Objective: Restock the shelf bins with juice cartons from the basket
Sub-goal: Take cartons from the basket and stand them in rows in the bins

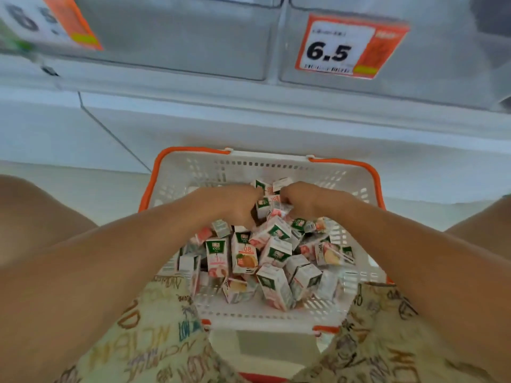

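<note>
A white plastic basket (190,172) with orange handles sits on the floor between my knees. Several small juice cartons (272,252) lie jumbled in it, white with green tops and fruit pictures. Both my hands reach into the far part of the pile. My left hand (235,203) has its fingers curled around a carton (262,207) at its fingertips. My right hand (304,200) curls around cartons (279,201) beside it. The two hands nearly touch. Fingertips are hidden among the cartons.
Above the basket, clear shelf bins (177,37) hang at the shelf front, one bearing an orange price tag (348,48) reading 6.5, another tag (49,20) at the top left. A white shelf base (276,125) stands behind the basket. My patterned shorts (154,335) frame the basket's near edge.
</note>
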